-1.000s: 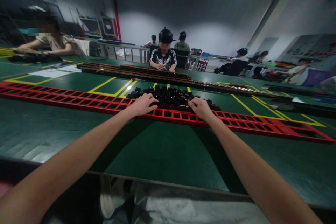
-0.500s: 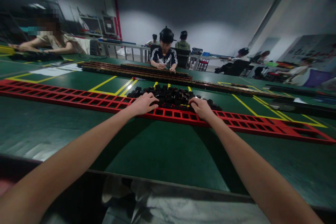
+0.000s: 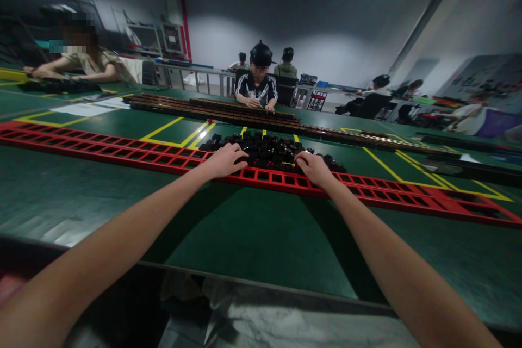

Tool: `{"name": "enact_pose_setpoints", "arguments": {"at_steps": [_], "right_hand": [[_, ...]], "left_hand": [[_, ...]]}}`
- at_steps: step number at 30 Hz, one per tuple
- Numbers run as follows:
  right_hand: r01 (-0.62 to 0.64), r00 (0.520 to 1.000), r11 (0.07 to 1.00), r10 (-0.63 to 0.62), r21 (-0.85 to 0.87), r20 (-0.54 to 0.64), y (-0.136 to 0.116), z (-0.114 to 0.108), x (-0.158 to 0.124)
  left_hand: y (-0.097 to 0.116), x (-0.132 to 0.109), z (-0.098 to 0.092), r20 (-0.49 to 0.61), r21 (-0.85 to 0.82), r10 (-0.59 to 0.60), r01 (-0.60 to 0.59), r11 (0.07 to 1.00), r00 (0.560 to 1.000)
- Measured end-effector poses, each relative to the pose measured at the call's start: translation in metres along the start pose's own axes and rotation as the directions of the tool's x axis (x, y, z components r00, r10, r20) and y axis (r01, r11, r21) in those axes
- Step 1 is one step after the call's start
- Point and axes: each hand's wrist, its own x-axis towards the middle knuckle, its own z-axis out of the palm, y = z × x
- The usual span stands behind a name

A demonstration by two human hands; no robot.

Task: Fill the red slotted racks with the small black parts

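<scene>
A heap of small black parts (image 3: 273, 148) lies on the green table, against the far side of a long red frame (image 3: 432, 199) with rows of square openings. My left hand (image 3: 225, 160) rests at the heap's left end, above the red frame. Its thumb and fingers are apart, and nothing shows in them. At the right side of the heap, my right hand (image 3: 314, 167) has its fingers curled and drawn together among the parts. Whatever it may grip is hidden. The individual black parts are too small to make out.
Long dark rails (image 3: 212, 113) lie across the table beyond the heap. Yellow tape lines (image 3: 163, 129) mark the green top, and white paper sheets (image 3: 84, 109) lie at left. A co-worker (image 3: 258, 87) sits opposite; another person (image 3: 87, 65) works at far left.
The camera view has shifted very slightly, moving the background a little to the right. Both hands keep almost the same place and pose at the heap.
</scene>
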Motion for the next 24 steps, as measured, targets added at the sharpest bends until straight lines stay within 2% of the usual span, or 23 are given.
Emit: {"name": "enact_pose_setpoints", "arguments": {"at_steps": [10, 16, 24], "right_hand": [[-0.022, 0.999, 0.999, 0.023, 0.033, -0.025, 0.0044, 0.0018, 0.003], [-0.035, 0.999, 0.999, 0.035, 0.033, -0.004, -0.002, -0.0015, 0.0025], [0.055, 0.995, 0.988, -0.043, -0.143, 0.087, -0.0011, 0.0006, 0.0057]], "left_hand": [[-0.0001, 0.0006, 0.0002, -0.004, 0.021, 0.003, -0.003, 1.0, 1.0], [-0.0005, 0.0008, 0.0001, 0.0, 0.019, 0.005, -0.005, 1.0, 1.0], [-0.0004, 0.001, -0.0001, 0.0, 0.021, 0.003, -0.003, 1.0, 1.0]]}}
